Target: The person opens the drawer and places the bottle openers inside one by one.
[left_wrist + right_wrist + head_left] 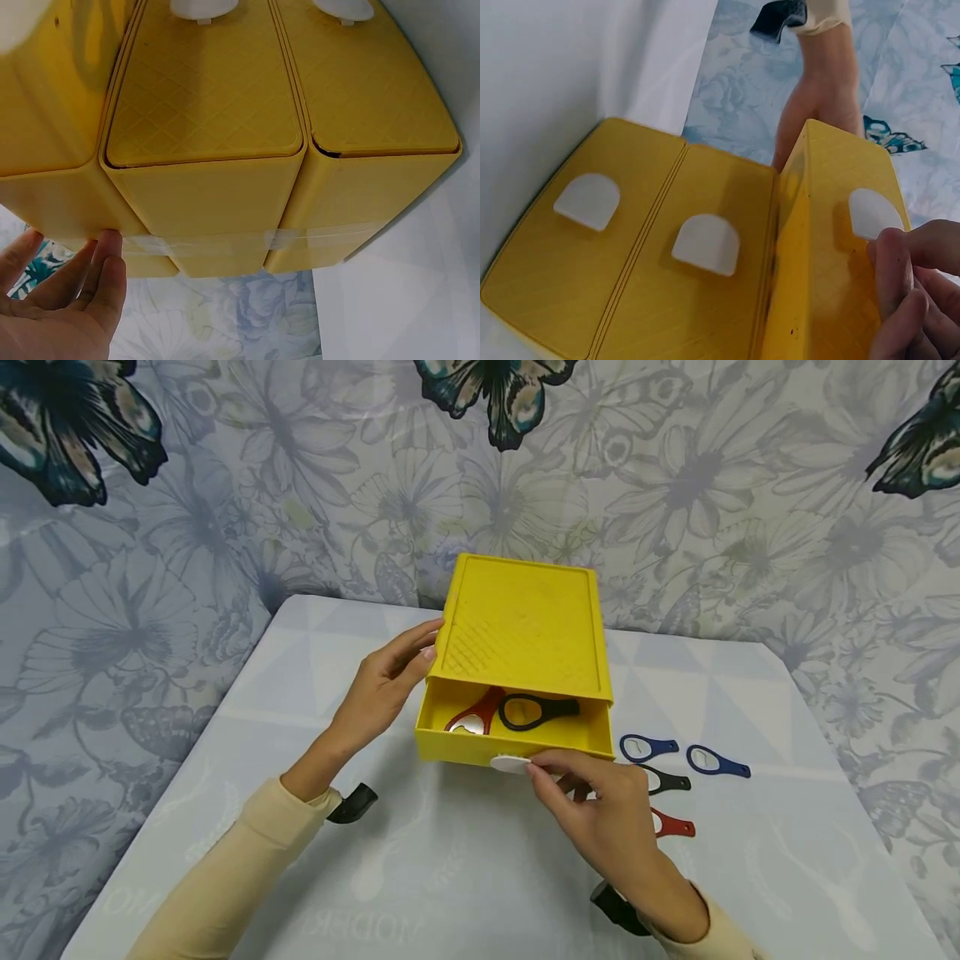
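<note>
A yellow drawer box [525, 618] stands on the table with its top drawer [457, 747] pulled partway out. Inside lie a red ring-headed tool [491, 700] and a black one [561, 706], each with a short flat handle. My left hand [375, 697] rests its extended fingers against the box's left side; the left wrist view shows the fingertips [111, 241] at the side wall. With thumb and fingers, my right hand [600, 793] pinches the drawer's white knob [508, 764]. In the right wrist view, the lower two drawers, with white knobs [706, 244], sit pushed in.
Right of the box lie two blue ring-headed tools [663, 747], a black one [675, 782] and a red one [678, 827], the last two partly behind my right hand. Clear tape [210, 241] runs across the box's side. A patterned wall [337, 485] rises behind the table.
</note>
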`<state>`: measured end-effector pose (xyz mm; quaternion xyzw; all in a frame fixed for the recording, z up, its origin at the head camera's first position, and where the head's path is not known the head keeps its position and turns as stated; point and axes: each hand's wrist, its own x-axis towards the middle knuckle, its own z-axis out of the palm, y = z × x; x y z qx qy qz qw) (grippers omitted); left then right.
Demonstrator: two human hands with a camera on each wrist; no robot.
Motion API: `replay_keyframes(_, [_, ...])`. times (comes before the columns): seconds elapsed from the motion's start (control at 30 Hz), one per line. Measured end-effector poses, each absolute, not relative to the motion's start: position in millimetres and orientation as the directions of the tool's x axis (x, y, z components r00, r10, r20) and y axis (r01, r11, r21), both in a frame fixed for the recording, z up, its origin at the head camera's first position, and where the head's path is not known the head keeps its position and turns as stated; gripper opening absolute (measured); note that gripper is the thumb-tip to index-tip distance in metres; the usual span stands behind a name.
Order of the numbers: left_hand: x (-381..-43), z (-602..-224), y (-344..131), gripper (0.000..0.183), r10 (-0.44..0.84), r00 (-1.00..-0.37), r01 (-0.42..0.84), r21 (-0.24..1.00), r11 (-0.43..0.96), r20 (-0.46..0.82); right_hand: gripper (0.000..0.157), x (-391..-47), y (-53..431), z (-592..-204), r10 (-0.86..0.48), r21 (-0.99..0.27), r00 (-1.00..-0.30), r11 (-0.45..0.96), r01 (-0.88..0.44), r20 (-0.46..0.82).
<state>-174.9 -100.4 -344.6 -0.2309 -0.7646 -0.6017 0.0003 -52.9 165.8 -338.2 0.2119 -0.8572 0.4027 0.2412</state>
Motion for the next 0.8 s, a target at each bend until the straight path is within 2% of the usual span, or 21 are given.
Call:
replay_keyframes(0.4, [-174.7, -342.8, -99.3, 0.045, 0.354, -0.899, 0.341, 0.919, 0.196, 0.257, 0.016, -80.3, 171.4, -340.8, -0.174, -0.565, -0.763, 0.574, -0.592, 0.623])
replay_keyframes(0.8, [-175.4, -341.9, -98.9, 0.042, 0.369, -0.893, 0.355, 0.907, 0.226, 0.258, 0.011, -97.8, 173.5, -344.8, -0.164, -0.578, -0.777, 0.579, -0.575, 0.608])
